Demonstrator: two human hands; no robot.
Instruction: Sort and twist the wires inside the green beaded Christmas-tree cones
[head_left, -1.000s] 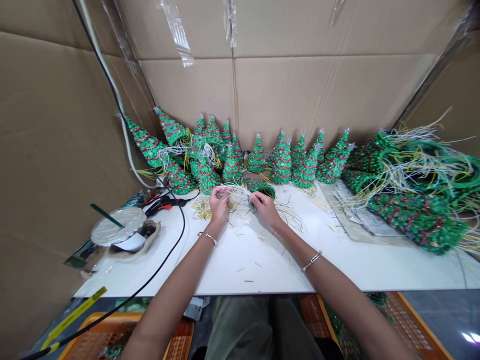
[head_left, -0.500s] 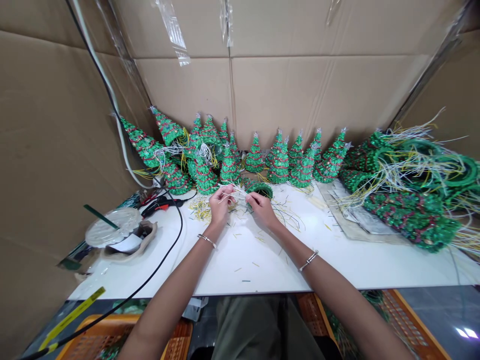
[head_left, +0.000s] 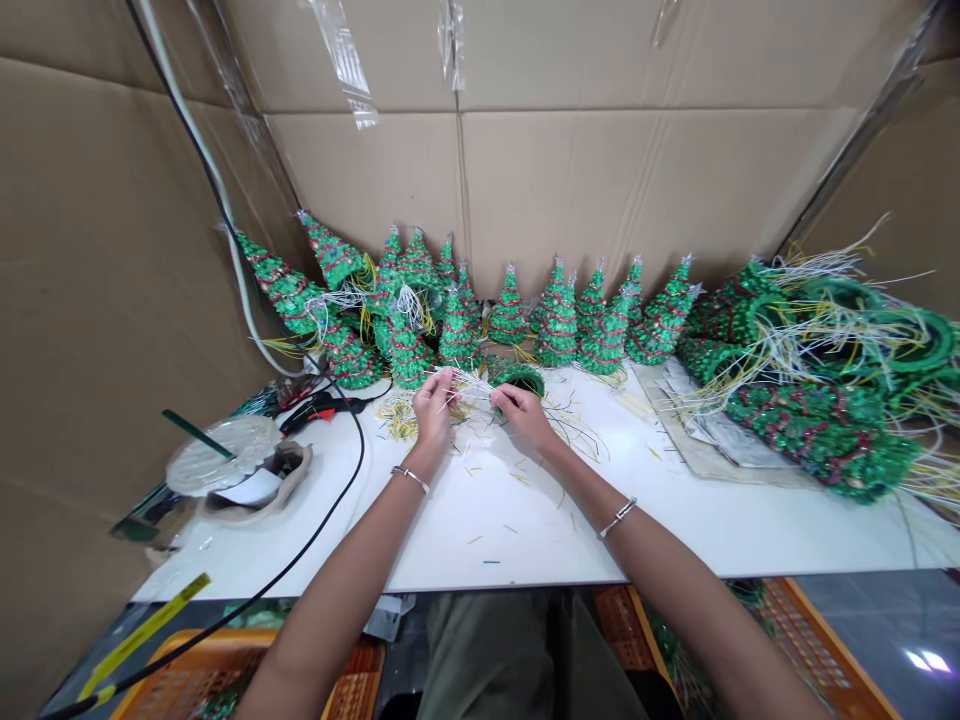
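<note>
Our L hand is pinching a bunch of white wires, fingers closed on them. Our R hand grips the rim of a green beaded tree cone lying on its side, close to the L hand. Both are over the white bench, w/ yellow wire offcuts just beside the L hand. Further back: a row of green beaded trees w/ red garland against cardboard, plus wire tangles to our R.
</note>
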